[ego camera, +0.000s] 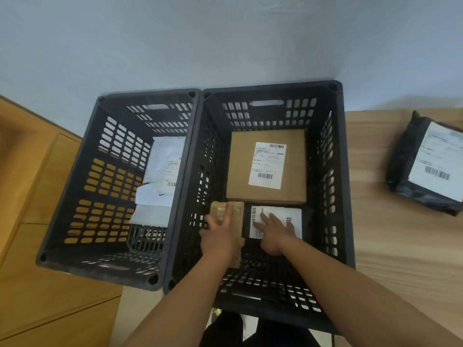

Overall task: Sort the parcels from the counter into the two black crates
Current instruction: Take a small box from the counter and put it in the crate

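Obs., sorting station. Reference landmark: the right crate point(348, 196), black, slotted walls, open top.

- Left crate point(75, 191): same type, stands touching the right crate's left wall. Holds white mailers point(162, 156) stacked against the side nearest the right crate.
- Cardboard box point(240, 166): inside the right crate, flat on the floor at its far end, white shipping label facing up.
- Flat dark parcel point(295, 216): inside the right crate, just on the near side of the cardboard box, towards the crate's right wall; its white label faces up.
- Small brown parcel point(220, 211): inside the right crate, beside the flat dark parcel, on the side of the crate's left wall. Taped, partly hidden under a hand.
- Left hand point(220, 239): reaches down into the right crate and grips the small brown parcel, thumb out at its left edge, fingers laid over its top.
- Right hand point(273, 236): also inside the right crate; fingers straight and spread, pressed flat on the label of the flat dark parcel.
- Black mailer point(406, 166): outside the right crate, well off to its right, lying on the wooden table point(400, 259), labelled side up.
- Pale wall beyond the right crate's far end.
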